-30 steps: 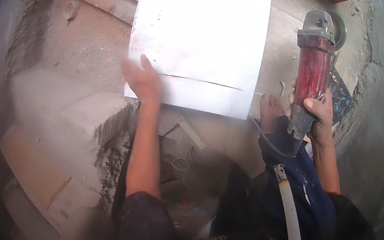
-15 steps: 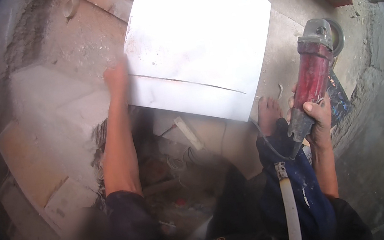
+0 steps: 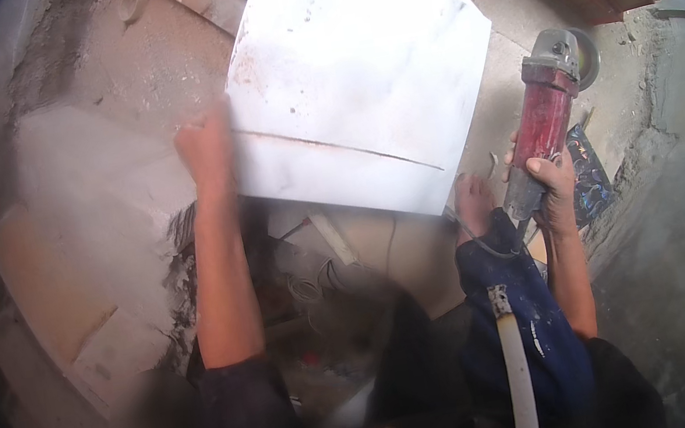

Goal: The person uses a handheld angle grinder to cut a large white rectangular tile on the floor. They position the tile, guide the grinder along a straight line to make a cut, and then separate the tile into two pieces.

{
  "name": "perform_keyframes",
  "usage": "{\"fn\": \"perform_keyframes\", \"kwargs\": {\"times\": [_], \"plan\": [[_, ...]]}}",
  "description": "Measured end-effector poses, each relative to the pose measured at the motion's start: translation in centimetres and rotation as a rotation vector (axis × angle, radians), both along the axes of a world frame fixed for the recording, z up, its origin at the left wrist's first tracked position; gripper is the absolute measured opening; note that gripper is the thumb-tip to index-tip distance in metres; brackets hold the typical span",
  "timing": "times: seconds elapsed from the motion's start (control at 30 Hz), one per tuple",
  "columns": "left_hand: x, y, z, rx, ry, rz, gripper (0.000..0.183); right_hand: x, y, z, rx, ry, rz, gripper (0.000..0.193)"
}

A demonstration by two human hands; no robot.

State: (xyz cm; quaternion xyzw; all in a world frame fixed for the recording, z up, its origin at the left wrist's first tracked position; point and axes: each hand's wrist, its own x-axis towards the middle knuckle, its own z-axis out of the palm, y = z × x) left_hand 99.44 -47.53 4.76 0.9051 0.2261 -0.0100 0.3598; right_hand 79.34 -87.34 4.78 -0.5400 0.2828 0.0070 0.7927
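Change: our left hand (image 3: 207, 150) has shifted from atop the white panel (image 3: 371, 50) to its left edge; we judge the dark line (image 3: 341, 145) now readable end to end.
Grip: left blurred, we cannot tell; right hand (image 3: 553, 179) wrapped around the angle grinder (image 3: 542, 104).
White panel: ahead of us, smooth, glossy.
Angle grinder: scuffed red barrel (image 3: 540, 127), grey head (image 3: 550, 52).
Ground (image 3: 135, 68): dusty.

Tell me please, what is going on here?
The person's right hand holds a red and grey angle grinder, to the right of a white panel and apart from it. The left hand, blurred, is at the panel's left edge. A dark line runs across the panel's lower part.
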Motion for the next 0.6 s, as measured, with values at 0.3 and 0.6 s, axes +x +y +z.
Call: {"fn": "perform_keyframes", "kwargs": {"times": [0.3,0.6], "plan": [[-8.1,1.7,-0.6,-0.178,-0.07,0.207,0.035,1.9,-1.4,-5.0,-0.027,-0.03,-0.017,0.062],[-16.4,1.5,-0.4,-0.243,-0.124,0.347,0.032,2.6,-2.5,-6.9,0.003,-0.05,0.077,0.065]]}}
